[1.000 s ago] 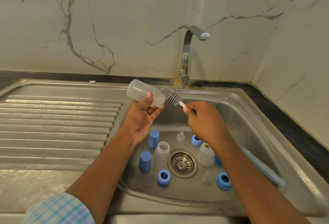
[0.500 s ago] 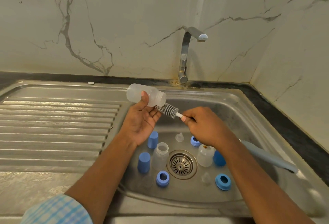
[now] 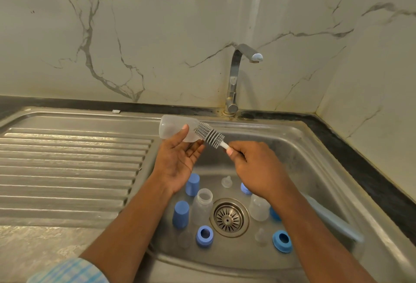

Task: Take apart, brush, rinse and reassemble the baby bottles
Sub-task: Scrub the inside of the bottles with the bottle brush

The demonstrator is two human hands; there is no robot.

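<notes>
Translucent plastic baby bottle lies sideways above the steel sink, pinched between the left hand's thumb and fingers. The right hand's fingers clamp the grey-bristled bottle brush, its bristles at the bottle's mouth.

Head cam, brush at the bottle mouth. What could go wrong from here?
1. The left hand holds the bottle lightly, thumb on top and fingers barely curled. A push from the brush in the right hand may knock it into the sink.
2. A clear nipple near the drain is hard to see against the steel and may get skipped.
</notes>
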